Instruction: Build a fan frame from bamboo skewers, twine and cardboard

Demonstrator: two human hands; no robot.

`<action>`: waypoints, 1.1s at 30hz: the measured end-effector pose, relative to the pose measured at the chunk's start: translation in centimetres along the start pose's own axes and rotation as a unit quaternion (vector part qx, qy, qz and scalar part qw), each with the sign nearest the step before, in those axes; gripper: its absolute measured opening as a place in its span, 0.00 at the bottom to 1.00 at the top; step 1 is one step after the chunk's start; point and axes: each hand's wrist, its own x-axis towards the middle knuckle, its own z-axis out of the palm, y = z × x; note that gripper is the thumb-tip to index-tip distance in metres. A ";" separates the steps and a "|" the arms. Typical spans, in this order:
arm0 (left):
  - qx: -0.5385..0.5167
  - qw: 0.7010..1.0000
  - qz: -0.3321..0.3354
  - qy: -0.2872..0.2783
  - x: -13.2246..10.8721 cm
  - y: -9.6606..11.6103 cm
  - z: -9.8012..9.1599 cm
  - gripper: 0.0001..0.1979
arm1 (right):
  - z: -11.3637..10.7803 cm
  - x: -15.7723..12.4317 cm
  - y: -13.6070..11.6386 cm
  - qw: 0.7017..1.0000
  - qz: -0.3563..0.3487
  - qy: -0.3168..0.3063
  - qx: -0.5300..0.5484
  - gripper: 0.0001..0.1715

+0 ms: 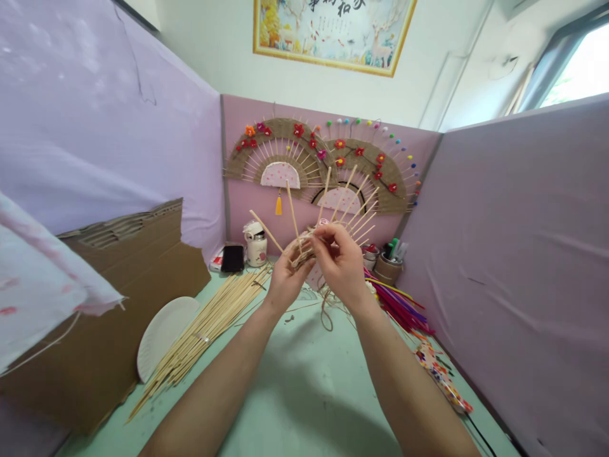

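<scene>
A fan frame of pale sticks [292, 209] spreads upward from between my hands, held above the table. Twine is woven around the lower part of the sticks. My left hand [287, 279] is closed round the woven part on its left side. On the right, my right hand [340, 260] pinches at the twine near the middle of the frame, thumb and forefinger together. A loose loop of twine [326, 317] hangs below the frame. Part of the patterned base of the fan shows between the hands; the rest is hidden by them.
Bundled sticks [209, 324] and a paper plate [164, 330] lie left, beside cardboard [95, 317]. Behind are a white bottle [256, 246], a phone [233, 258] and finished fans [280, 146]. Purple and pink pipe cleaners [399, 306] and a pen holder [387, 270] are right.
</scene>
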 end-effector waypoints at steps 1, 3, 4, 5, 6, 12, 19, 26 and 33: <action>0.014 1.000 0.000 -0.009 -0.1 -0.4 0.1 0.20 | -0.4 -0.3 -0.2 1.000 0.007 0.005 0.011 0.04; 0.058 0.998 0.021 -0.014 -0.5 -0.8 0.4 0.15 | -1.2 -1.0 -0.6 0.999 0.027 0.015 0.041 0.06; 0.086 0.995 0.040 -0.016 -0.7 -0.8 0.6 0.14 | -1.7 -1.5 -0.8 0.997 0.039 0.018 0.058 0.07; 0.116 0.991 0.065 -0.022 -0.9 -0.6 0.8 0.13 | -2.2 -1.9 -1.1 0.996 0.054 0.017 0.076 0.07; 0.146 0.984 0.092 -0.033 -1.1 -0.3 1.0 0.13 | -2.7 -2.5 -1.2 0.993 0.071 0.013 0.095 0.08; 0.279 0.908 0.273 -0.151 -2.1 1.3 1.5 0.22 | -5.5 -6.6 -0.4 0.961 0.190 -0.025 0.199 0.12; 0.422 0.788 0.341 -0.290 -5.7 -1.3 -0.3 0.23 | -8.7 -14.4 3.6 0.934 0.336 -0.035 0.116 0.12; 0.488 0.732 0.317 -0.354 -10.1 -4.5 -2.6 0.20 | -11.9 -19.8 4.8 0.921 0.373 -0.103 -0.051 0.08; 0.506 0.713 0.262 -0.408 -12.0 -6.1 -3.4 0.18 | -13.8 -22.1 5.1 0.913 0.313 -0.216 -0.145 0.05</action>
